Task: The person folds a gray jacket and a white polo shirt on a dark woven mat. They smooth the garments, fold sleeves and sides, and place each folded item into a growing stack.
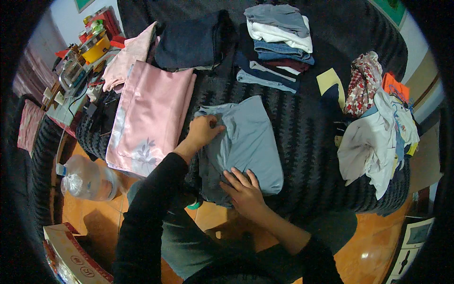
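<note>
A grey-blue garment (pixel 252 142), partly folded, lies before me on the dark ribbed sofa cover (pixel 301 152). Its left part is wrinkled, and a darker grey section shows along the lower left. At its upper left edge rests my left hand (pixel 203 132), fingers curled and thumb stretched over the cloth; whether it pinches any fabric cannot be made out. My right hand (pixel 246 191) lies on the lower edge with its fingers spread. Left of the garment is a folded pink satin cloth (pixel 152 113) with a grey leaf pattern.
Folded clothes (pixel 280 49) are stacked behind. Dark folded fabric (pixel 191 42) lies at back left, loose clothes (pixel 369 142) at right. A large plastic bottle (pixel 88 179) stands on the tiled floor, left. A side table (pixel 65 106) holds kitchenware; a cardboard box (pixel 76 255) sits lower left.
</note>
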The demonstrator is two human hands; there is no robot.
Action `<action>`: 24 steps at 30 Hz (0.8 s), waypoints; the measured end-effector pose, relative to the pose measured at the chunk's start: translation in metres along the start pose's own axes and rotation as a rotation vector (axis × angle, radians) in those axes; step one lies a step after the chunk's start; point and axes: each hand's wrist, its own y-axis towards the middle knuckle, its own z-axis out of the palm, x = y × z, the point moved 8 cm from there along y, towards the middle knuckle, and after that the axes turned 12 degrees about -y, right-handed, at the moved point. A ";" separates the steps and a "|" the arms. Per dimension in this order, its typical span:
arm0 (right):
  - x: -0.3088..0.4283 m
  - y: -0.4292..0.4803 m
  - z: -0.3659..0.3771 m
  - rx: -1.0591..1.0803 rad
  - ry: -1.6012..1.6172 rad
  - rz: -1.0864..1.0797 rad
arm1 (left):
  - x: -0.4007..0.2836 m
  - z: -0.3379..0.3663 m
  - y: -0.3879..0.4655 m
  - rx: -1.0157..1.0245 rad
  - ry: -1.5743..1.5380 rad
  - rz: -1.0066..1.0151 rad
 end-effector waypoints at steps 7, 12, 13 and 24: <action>0.018 0.005 0.028 0.177 0.047 -0.014 | 0.016 -0.015 0.011 -0.083 0.251 -0.096; -0.027 0.017 -0.027 -0.192 0.336 0.162 | -0.067 0.004 -0.023 -0.241 0.028 0.350; -0.046 0.020 -0.033 -0.192 0.213 0.245 | -0.078 0.019 -0.033 -0.173 -0.013 0.363; -0.105 -0.020 0.000 0.073 -0.020 0.490 | -0.024 0.048 -0.042 0.033 0.461 0.061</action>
